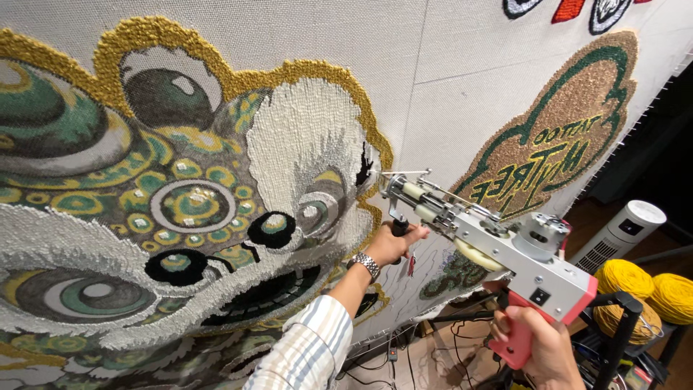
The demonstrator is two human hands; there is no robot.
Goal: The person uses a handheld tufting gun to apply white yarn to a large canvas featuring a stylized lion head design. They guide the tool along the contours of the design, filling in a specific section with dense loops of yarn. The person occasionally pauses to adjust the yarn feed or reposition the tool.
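Two hands grip my tufting gun [498,245] — left hand [393,244] clenched on its front handle, right hand [545,347] grasping the pink grip — needle against the stretched cloth [447,79].

single head-worn view, close up, tilted, facing the stretched tufting cloth [447,65], floor visible at lower right

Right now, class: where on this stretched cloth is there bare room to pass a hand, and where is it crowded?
Bare cloth lies between the tufted lion face and the brown-and-green emblem. It is crowded where the left hand and tufting gun, gripped by the right hand, meet the face's gold edge.
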